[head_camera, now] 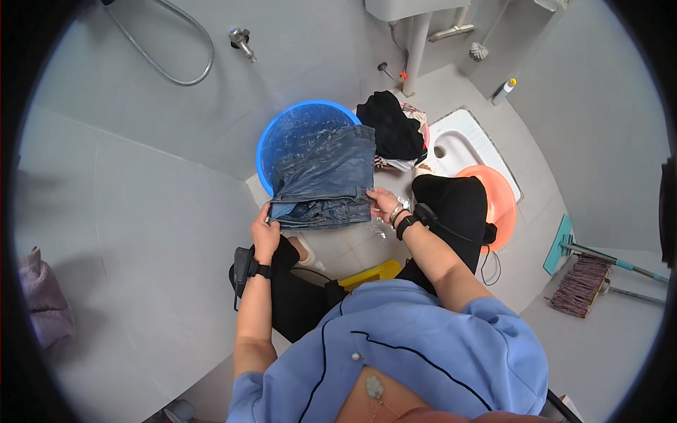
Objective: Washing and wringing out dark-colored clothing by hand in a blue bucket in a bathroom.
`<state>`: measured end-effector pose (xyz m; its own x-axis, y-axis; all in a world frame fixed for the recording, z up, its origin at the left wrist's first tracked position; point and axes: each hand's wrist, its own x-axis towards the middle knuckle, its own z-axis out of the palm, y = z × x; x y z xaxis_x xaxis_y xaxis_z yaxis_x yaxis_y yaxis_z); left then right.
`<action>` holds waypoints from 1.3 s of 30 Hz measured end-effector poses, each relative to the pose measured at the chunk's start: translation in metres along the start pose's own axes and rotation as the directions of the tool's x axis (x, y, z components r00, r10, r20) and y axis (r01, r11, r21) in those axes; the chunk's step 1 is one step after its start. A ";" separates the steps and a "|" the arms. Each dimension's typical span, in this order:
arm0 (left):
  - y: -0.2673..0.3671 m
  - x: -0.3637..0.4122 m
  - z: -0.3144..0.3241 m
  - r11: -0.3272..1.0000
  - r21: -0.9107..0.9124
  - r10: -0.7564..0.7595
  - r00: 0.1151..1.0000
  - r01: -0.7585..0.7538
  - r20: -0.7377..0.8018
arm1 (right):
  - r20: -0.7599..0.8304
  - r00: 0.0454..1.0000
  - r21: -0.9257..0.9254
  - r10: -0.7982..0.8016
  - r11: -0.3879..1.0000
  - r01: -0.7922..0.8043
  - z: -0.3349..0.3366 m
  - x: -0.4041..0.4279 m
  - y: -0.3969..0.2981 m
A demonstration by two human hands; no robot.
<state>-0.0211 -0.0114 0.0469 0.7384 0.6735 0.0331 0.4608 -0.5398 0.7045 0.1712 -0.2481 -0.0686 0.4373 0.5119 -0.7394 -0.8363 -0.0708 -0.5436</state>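
Note:
A pair of wet blue jeans (328, 169) is spread between my hands, waistband towards me, its far part lying over the right side of a large blue plastic basin (264, 132). My left hand (265, 232) grips the waistband's left end. At the waistband's right end, my right hand (385, 205) holds the denim between thumb and fingers. Bubbly water or suds show inside the basin. The lower parts of the jeans are hidden in or behind the basin.
Right of the basin, dark and light clothes (394, 127) are heaped in a pink container. A squat toilet (457, 143), an orange basin (502, 211) and a yellow plastic object (373, 274) are nearby. A wall tap (243, 45) is beyond; a mop (581, 285) lies right.

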 end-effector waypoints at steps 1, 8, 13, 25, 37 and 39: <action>0.000 0.001 -0.001 0.999 0.036 -0.023 1.000 0.023 0.001 | 0.040 0.997 -0.047 -0.059 0.997 0.061 0.004 -0.005 -0.004; -0.004 0.007 0.008 0.994 0.107 -0.030 0.999 0.026 0.035 | 0.011 0.943 -0.017 -0.333 0.943 0.333 0.014 -0.014 -0.018; -0.006 0.005 0.010 0.995 0.101 0.013 0.999 -0.017 0.032 | 0.066 0.914 -0.072 -0.401 0.911 0.405 0.016 -0.015 -0.036; -0.022 0.009 0.015 0.985 0.158 0.067 0.998 -0.065 -0.011 | 0.041 0.757 -0.778 -0.653 0.454 0.434 0.032 0.001 -0.090; -0.034 0.012 0.016 0.983 0.147 0.115 0.993 -0.113 -0.005 | 0.282 0.712 -0.660 -0.643 0.409 0.631 0.018 0.001 -0.089; -0.015 0.010 0.010 0.992 0.126 -0.022 0.999 0.017 0.037 | 0.292 0.725 -0.741 -0.623 0.331 0.584 0.010 -0.006 -0.072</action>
<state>-0.0157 -0.0016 0.0293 0.7459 0.6660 -0.0088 0.5318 -0.5876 0.6099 0.2255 -0.2378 -0.0212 0.7419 0.6656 -0.0813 0.2233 -0.3595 -0.9061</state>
